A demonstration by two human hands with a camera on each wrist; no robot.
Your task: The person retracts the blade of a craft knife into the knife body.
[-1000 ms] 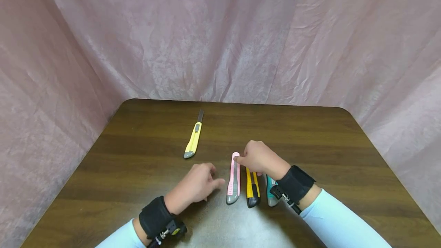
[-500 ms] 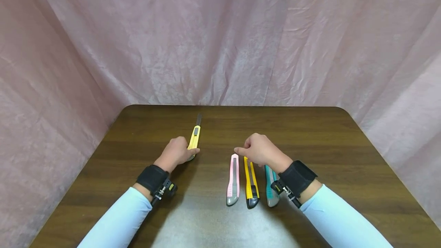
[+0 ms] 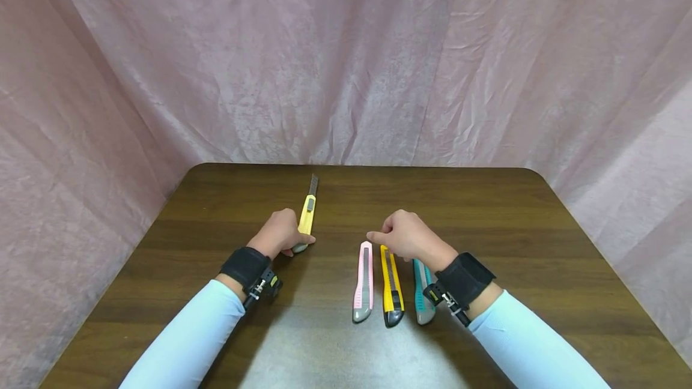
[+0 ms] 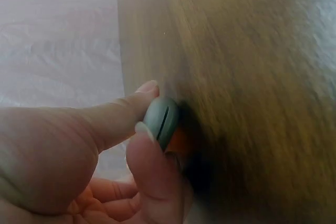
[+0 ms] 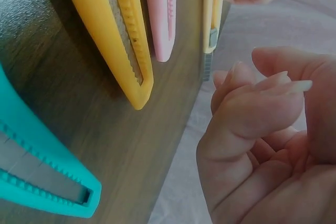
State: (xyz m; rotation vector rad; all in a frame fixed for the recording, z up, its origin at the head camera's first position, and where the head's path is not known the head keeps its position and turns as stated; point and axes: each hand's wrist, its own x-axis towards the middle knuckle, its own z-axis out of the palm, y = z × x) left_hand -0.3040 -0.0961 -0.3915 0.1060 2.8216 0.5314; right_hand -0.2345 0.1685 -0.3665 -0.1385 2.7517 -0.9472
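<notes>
My left hand (image 3: 278, 232) pinches the grey butt end of a pale yellow utility knife (image 3: 306, 215), whose segmented blade sticks out toward the table's far edge. In the left wrist view the knife's grey end cap (image 4: 161, 116) shows between thumb and finger. A pink utility knife (image 3: 363, 281), a dark-yellow one (image 3: 392, 287) with a black end and a teal one (image 3: 423, 290) lie side by side on the table, no blade showing beyond their tips. Over the upper ends of the dark-yellow and teal knives hovers my right hand (image 3: 411, 236), fingers loosely curled, holding nothing.
The brown wooden table (image 3: 216, 197) has rounded far corners. A pinkish curtain (image 3: 324, 59) hangs behind it and along the sides. Each wrist wears a black strap with a small camera.
My left hand has moved away from beside the pink knife, up and left, and taken hold of the pale yellow knife's end. My right hand has lifted a little off the knives.
</notes>
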